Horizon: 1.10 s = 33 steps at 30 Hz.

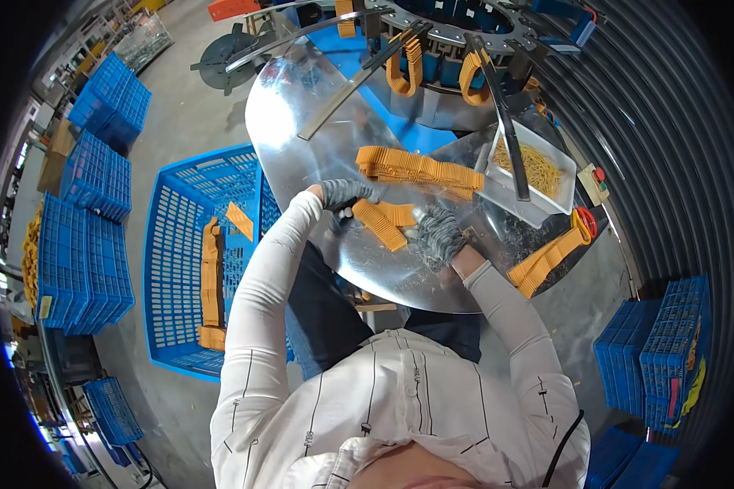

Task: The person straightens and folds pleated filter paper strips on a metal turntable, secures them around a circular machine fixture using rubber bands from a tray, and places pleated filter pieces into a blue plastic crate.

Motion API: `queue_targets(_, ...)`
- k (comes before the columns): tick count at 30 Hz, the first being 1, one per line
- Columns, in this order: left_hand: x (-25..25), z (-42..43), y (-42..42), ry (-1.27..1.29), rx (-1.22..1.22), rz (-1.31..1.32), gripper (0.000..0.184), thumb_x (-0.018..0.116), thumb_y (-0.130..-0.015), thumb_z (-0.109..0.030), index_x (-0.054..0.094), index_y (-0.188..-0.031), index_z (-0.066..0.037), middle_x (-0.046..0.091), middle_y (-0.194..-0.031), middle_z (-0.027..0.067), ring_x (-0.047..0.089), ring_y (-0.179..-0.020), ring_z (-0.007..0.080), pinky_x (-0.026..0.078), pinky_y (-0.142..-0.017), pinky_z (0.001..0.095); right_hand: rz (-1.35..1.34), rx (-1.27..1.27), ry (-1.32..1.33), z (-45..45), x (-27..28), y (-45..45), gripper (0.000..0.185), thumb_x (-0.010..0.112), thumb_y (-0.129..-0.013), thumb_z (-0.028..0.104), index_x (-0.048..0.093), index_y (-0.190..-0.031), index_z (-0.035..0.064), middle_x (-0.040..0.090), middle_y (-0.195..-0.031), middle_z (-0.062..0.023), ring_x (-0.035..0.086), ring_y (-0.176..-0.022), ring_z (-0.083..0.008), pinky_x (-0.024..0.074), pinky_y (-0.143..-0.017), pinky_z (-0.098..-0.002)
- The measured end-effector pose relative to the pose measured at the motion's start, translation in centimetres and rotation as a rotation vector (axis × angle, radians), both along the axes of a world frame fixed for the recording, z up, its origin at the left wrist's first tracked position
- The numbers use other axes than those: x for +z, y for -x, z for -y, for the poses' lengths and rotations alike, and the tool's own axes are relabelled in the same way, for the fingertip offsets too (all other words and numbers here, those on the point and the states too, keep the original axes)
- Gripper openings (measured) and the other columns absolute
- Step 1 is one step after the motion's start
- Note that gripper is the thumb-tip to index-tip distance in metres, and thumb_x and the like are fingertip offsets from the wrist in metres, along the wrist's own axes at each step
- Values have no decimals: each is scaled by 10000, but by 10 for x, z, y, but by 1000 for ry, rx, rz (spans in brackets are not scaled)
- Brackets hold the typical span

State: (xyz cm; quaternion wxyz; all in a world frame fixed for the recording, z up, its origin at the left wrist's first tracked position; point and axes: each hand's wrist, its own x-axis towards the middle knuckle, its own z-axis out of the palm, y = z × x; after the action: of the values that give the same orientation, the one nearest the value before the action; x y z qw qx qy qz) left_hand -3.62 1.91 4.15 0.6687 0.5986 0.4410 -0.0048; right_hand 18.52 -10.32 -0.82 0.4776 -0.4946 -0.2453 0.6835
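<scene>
My left hand [347, 195], in a grey glove with pale fingertips, is closed at the left end of an orange ribbed strip [381, 226]. The strip is folded, or two short pieces overlap; I cannot tell which. At its right end my right hand [437, 235], gloved alike, has its fingers curled against it. Just beyond both hands a long row of orange ribbed strips [420, 169] lies on the shiny metal table [302, 155]. Another bundle of orange strips [546, 262] rests to the right of my right hand, near red and yellow loops [583, 224].
A white tray [538, 213] of thin yellow pieces stands at the table's right. Dark metal bars [510, 134] reach over the table from a round machine [457, 33] with orange strips hanging on it. Left of me is a blue crate [161, 326] holding orange strips.
</scene>
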Motion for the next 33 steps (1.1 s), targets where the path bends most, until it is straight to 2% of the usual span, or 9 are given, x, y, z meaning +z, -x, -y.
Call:
queue_targets(3,3,3,-11,-1058,146,-470,554,612,-751,-457,565,-1082,-15,601,-878,140,598,-752,257,497,-669,342,277,-108,122,-7,-1,-7,208,584,-844,171,606,-923,-20,621,-842,-120,604,-673,-185,504,-610,-318)
queue_targets(4,9,13,-9,-1120,338,-429,676,599,-753,-485,476,-1202,5,513,-1141,239,505,-1063,352,416,-905,423,618,3,-5,-20,-39,-23,173,599,-825,150,620,-842,-21,613,-728,-107,583,-629,-160,475,-566,-330)
queue_targets(7,27,79,-7,-1108,161,-96,734,621,-726,-496,449,-1236,4,406,-1274,284,433,-1144,405,369,-957,452,827,-131,-64,-11,-62,-43,156,606,-831,162,601,-715,57,548,-610,-23,485,-457,-103,399,-413,-269)
queue_targets(9,23,119,-26,-1136,-172,-314,753,618,-732,-489,421,-1265,5,316,-1342,292,375,-1185,430,328,-989,467,669,-152,-93,2,-36,-42,158,586,-847,144,594,-721,50,531,-595,-19,426,-455,-91,341,-404,-284)
queue_targets(12,-28,138,-38,-1257,-277,-422,549,563,-807,-353,468,-1217,0,400,-1293,253,435,-1142,390,357,-961,457,382,-216,-71,12,-26,-42,112,568,-861,120,592,-769,60,534,-613,-17,459,-475,-98,380,-409,-276)
queue_targets(16,-57,128,-51,-1369,-184,-410,281,549,-787,-196,563,-1011,-26,548,-1058,197,527,-961,353,418,-847,465,679,-152,-184,20,-66,-70,76,566,-865,145,584,-826,82,532,-616,-2,472,-471,-93,384,-395,-236)
queue_targets(20,-14,122,-38,-1085,352,30,161,561,-802,-40,570,-960,-12,603,-847,151,591,-759,287,494,-682,378,488,-141,-48,47,-9,-79,98,585,-844,153,576,-880,62,555,-675,-39,542,-561,-123,444,-419,-248)
queue_targets(25,-50,53,18,-205,841,374,161,593,-797,38,570,-953,9,621,-764,75,562,-575,124,465,-477,257,364,-260,-36,55,1,-124,129,573,-850,99,556,-951,20,571,-774,-49,585,-601,-152,520,-477,-241)
queue_targets(33,-55,32,27,-383,756,49,166,619,-774,60,611,-931,7,646,-759,74,619,-652,135,534,-590,258,250,-309,47,68,12,-135,44,578,-854,79,577,-881,44,588,-737,-47,584,-571,-142,517,-476,-223)
